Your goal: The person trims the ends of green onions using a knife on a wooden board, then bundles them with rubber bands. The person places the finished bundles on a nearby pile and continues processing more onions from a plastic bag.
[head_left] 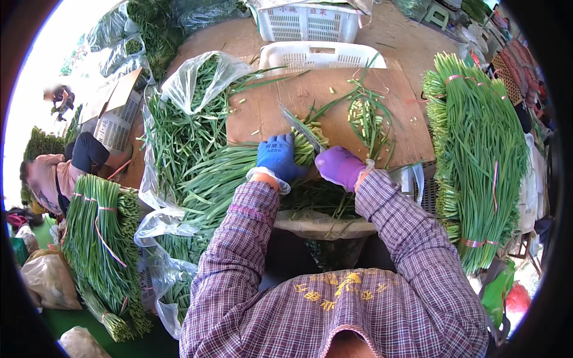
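My right hand [341, 168], in a purple glove, is closed round the handle of a knife [302, 127]. The knife's long blade slants up and to the left across the cut ends of a bunch of garlic chives [224, 173]. On that bunch rests my left hand [278, 156] in a blue glove, fingers closed over the stalks just left of the blade. The leaves trail off to the left. Beneath the stalk ends lies a brown cardboard sheet [268, 98], scattered with short cut pieces [365, 116] and stray leaves.
Big tied chive bundles stand at right [480, 161] and left [98, 244]. A clear plastic bag [206, 77] of loose chives is beside the cardboard. White crates [322, 55] stand behind it. Below my hands is a lined bin [325, 224]. Another person [54, 179] bends at far left.
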Action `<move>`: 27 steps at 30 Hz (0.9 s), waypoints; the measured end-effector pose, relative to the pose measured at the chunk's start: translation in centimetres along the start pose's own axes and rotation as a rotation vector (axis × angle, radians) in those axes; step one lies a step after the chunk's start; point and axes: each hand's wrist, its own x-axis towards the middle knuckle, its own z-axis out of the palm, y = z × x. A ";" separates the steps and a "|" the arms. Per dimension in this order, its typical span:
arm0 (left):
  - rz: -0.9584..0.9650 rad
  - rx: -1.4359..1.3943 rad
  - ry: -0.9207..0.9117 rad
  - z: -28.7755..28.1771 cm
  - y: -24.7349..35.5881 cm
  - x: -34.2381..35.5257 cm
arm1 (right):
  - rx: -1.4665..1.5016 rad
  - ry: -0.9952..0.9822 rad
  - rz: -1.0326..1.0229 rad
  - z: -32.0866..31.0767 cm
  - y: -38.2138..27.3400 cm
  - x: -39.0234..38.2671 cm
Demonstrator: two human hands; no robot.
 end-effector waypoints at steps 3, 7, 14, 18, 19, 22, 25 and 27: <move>-0.009 -0.015 0.064 0.5 0.0 -0.3 | 0.304 0.120 0.104 2.6 1.8 0.5; -0.008 -0.013 0.108 0.7 0.2 0.0 | 0.694 0.208 0.263 1.7 2.5 -2.9; -0.034 0.000 0.069 0.7 0.1 -0.5 | 0.556 0.161 0.206 0.6 4.3 -7.2; -0.023 -0.005 0.083 0.9 0.1 -0.5 | 0.286 0.114 0.096 1.4 2.5 -5.3; -0.016 -0.005 0.094 1.1 0.1 -0.4 | 0.211 0.098 0.077 1.4 2.2 -4.3; -0.012 -0.046 0.121 0.9 0.4 -0.6 | 0.084 0.157 -0.010 2.6 3.1 -1.3; -0.025 -0.053 0.123 0.6 0.4 -0.8 | 0.393 0.222 0.236 1.8 4.7 -1.5; -0.026 -0.043 0.131 0.5 0.8 -0.8 | 0.614 0.263 0.352 1.8 6.5 -2.9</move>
